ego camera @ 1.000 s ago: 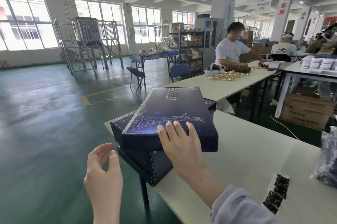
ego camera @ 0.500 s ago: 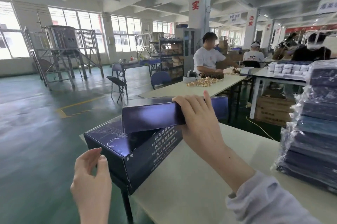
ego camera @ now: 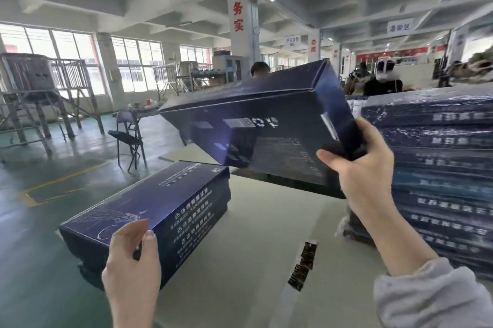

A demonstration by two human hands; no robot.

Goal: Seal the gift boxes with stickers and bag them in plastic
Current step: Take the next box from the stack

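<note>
A dark blue gift box is held in the air above the desk, tilted, underside toward the camera. It is gripped at its right end by the right hand, fingers curled round the edge. The left hand is seen at the near corner of a stack of boxes lying at the desk's left edge. Thumb and fingers are drawn together; whether anything is pinched cannot be told. A strip of dark stickers lies on the desk. Bagged boxes are piled at right.
</note>
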